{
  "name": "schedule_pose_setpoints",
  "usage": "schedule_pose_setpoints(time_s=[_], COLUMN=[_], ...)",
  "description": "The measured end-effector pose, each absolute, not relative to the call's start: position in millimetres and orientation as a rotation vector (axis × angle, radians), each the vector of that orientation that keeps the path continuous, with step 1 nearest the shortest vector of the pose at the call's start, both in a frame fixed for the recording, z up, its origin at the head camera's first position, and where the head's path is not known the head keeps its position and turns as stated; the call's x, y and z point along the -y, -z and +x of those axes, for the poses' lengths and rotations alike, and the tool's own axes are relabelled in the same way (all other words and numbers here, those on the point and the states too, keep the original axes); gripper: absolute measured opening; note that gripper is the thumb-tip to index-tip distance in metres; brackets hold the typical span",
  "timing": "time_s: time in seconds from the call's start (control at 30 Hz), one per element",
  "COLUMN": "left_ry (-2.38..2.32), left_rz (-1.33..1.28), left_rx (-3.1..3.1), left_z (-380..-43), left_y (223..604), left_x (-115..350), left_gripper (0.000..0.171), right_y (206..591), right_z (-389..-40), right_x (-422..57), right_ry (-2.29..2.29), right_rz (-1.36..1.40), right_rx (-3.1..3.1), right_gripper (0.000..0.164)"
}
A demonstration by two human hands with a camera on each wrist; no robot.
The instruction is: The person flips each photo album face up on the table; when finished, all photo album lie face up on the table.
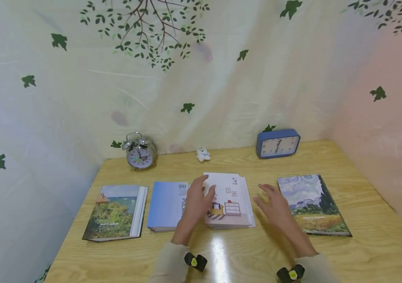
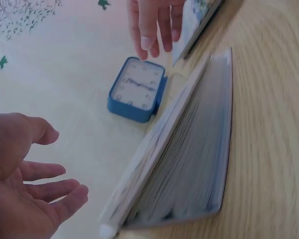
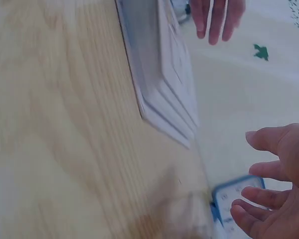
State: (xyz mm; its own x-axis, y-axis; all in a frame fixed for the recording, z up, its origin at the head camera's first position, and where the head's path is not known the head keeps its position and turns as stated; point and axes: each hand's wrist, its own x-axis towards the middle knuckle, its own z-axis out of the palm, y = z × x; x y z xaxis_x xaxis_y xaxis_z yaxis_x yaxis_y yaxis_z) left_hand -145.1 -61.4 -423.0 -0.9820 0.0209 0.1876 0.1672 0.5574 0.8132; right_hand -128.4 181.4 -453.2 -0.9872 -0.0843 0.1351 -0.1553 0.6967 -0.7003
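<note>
In the head view, a thick white photo album (image 1: 232, 198) with a drawn chest of drawers on its cover lies between my hands. My left hand (image 1: 197, 202) is over its left edge, fingers spread and relaxed, hiding part of the cover and of the blue album (image 1: 165, 206) beside it. To its right my right hand (image 1: 275, 206) hovers in the gap before the landscape-cover photo album (image 1: 310, 202), holding nothing. The left wrist view shows my left hand (image 2: 32, 184) apart from the thick album (image 2: 179, 149). In the right wrist view my right hand (image 3: 279, 184) has loosely bent fingers, off the album (image 3: 164, 84).
Another photo album (image 1: 114, 214) with a seaside garden cover lies at the far left. Along the back stand a silver twin-bell alarm clock (image 1: 139, 153), a small white bear figure (image 1: 203, 154) and a blue clock (image 1: 278, 144). A leaf-patterned curtain (image 1: 222, 86) hangs behind the wooden table (image 1: 243, 255).
</note>
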Motion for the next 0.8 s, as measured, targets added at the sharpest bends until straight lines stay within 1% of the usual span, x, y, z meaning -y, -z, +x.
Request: schedule_pose_setpoints(time_s=[0.2, 0.43, 0.6, 0.8], left_ry=[1.509, 1.576, 1.7, 1.678], left_rz=[-0.339, -0.5, -0.48, -0.424], left_rx=[2.684, 2.787, 2.834, 2.932], left_z=[-146, -145, -138, -129], left_y=[421, 434, 441, 454], left_x=[31, -13, -45, -84], left_gripper=[0.045, 0.043, 0.048, 0.054], right_y=[438, 431, 435, 440], right_z=[-122, -112, -107, -106], right_x=[-232, -280, -308, -332], right_ry=[-1.088, -0.99, -0.941, -0.917], right_rz=[0.134, -0.005, -0.086, -0.136], right_rx=[2.808, 2.787, 2.878, 3.068], right_gripper=[0.054, 0.059, 0.071, 0.087])
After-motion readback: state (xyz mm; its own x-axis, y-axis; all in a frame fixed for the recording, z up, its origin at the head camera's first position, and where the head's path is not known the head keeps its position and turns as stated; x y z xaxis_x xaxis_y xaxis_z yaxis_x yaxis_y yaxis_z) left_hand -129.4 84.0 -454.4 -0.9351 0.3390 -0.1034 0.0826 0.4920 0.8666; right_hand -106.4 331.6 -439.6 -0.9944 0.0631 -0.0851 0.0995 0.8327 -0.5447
